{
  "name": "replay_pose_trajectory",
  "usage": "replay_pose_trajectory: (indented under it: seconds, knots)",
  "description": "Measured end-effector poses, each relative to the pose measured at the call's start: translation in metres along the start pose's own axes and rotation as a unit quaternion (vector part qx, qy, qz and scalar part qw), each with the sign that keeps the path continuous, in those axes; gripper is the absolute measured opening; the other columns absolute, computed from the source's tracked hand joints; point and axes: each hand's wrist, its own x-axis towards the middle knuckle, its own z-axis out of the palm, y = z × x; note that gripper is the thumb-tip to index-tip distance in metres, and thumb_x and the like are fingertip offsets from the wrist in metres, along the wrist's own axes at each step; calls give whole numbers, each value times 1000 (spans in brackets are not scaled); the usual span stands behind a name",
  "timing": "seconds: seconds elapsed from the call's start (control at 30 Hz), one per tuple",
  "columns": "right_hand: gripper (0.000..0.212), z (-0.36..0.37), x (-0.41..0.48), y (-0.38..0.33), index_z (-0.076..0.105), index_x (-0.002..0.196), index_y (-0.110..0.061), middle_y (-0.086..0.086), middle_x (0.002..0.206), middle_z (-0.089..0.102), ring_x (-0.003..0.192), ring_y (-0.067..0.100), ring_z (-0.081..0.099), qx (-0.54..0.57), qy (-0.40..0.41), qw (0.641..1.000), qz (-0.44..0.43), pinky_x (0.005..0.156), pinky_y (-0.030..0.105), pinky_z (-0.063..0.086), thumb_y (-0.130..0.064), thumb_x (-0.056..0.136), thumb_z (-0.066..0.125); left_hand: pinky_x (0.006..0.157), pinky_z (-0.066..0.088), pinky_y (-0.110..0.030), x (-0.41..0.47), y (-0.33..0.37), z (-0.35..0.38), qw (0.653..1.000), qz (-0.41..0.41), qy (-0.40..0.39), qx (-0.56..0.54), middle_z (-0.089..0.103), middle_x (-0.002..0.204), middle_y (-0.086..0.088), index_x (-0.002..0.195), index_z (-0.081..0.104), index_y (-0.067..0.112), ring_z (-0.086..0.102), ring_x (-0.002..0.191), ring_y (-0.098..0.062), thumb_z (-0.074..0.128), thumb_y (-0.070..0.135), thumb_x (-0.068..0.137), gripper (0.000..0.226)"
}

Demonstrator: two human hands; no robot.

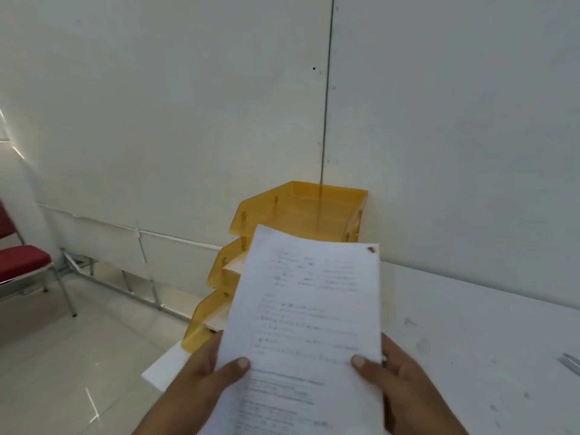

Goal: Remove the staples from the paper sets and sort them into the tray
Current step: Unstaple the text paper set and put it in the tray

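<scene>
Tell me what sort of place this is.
Probably an office or records room: a three-tier orange letter tray stands on a white table, a printed paper set is in hand, and a red chair stands nearby.

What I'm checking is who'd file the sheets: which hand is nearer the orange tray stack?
Left. The left hand grips the paper set beside the bottom tier of the orange tray stack; the right hand grips the opposite edge, farther right.

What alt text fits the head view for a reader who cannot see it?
A left hand and a right hand hold a printed paper set by its sides, thumbs on top, in front of a three-tier orange tray on a white table. A dark mark shows at the paper's top right corner; a red chair stands far left.
</scene>
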Motion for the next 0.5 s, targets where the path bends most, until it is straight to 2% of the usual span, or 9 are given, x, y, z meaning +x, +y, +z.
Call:
replay_pose_trajectory:
  seconds: [0.07, 0.1, 0.13, 0.2, 0.23, 0.3, 0.33, 0.4, 0.5]
  knots:
    - [71, 12, 1, 15, 65, 124, -15, 14, 114, 76, 102, 30, 75, -17, -81, 996, 27, 74, 34, 63, -24, 60, 95, 71, 59, -17, -8, -2, -31, 1000, -5, 4, 30, 79, 113, 8, 131, 60, 19, 75, 101, -7, 66, 0, 89, 47]
    - [86, 17, 1, 24, 63, 126, -18, 9, 118, 75, 106, 24, 74, -40, -111, 992, 44, 78, 30, 61, -34, 51, 99, 72, 59, -17, -14, 1, -45, 999, -11, -11, 39, 78, 114, 6, 133, 60, 18, 75, 102, -8, 73, 6, 85, 51]
    - [87, 26, 1, 29, 60, 130, -20, 3, 120, 75, 110, 19, 72, -54, -125, 989, 61, 82, 27, 60, -36, 53, 97, 77, 59, -20, -21, 6, -57, 998, -20, -40, 47, 78, 117, 1, 134, 60, 17, 75, 106, -13, 86, 19, 76, 63]
    - [60, 37, 8, 40, 57, 133, -20, -2, 121, 74, 114, 14, 70, -63, -130, 986, 84, 88, 24, 57, -24, 78, 80, 91, 59, -35, -30, 12, -77, 992, -71, -88, 53, 74, 125, -9, 135, 59, 13, 72, 115, -27, 100, 40, 51, 97]
    - [43, 45, 12, 44, 59, 131, -18, 0, 121, 75, 113, 16, 71, -55, -129, 985, 103, 88, 26, 58, -13, 89, 71, 96, 57, -44, -31, 13, -86, 991, -93, -85, 41, 73, 126, -14, 135, 59, 12, 71, 116, -33, 101, 40, 46, 103]
    - [29, 58, 20, 45, 66, 121, -14, 7, 115, 77, 106, 23, 74, -24, -98, 986, 132, 83, 33, 60, 2, 98, 56, 93, 58, -51, -22, 17, -93, 991, -116, -64, 28, 73, 123, -20, 130, 63, 8, 71, 111, -41, 100, 31, 52, 89]
    - [29, 63, 24, 45, 67, 118, -12, 9, 111, 77, 102, 27, 75, -17, -73, 987, 139, 80, 36, 61, 4, 100, 51, 92, 59, -53, -15, 18, -92, 992, -119, -44, 26, 74, 120, -22, 127, 65, 6, 72, 107, -43, 95, 22, 65, 71]
    - [27, 73, 32, 38, 67, 119, -10, 10, 108, 78, 99, 31, 75, 0, -35, 989, 140, 77, 41, 61, 0, 102, 50, 94, 57, -58, 2, 25, -91, 991, -130, 8, 32, 74, 116, -24, 124, 66, 1, 73, 102, -46, 71, 5, 87, 37]
    - [25, 78, 38, 29, 66, 123, -10, 10, 110, 78, 99, 32, 75, 45, -23, 991, 127, 80, 45, 60, -10, 103, 52, 84, 61, -52, 38, 39, -93, 987, -147, 31, 52, 76, 111, -24, 119, 65, 0, 75, 94, -42, 57, -1, 96, 24]
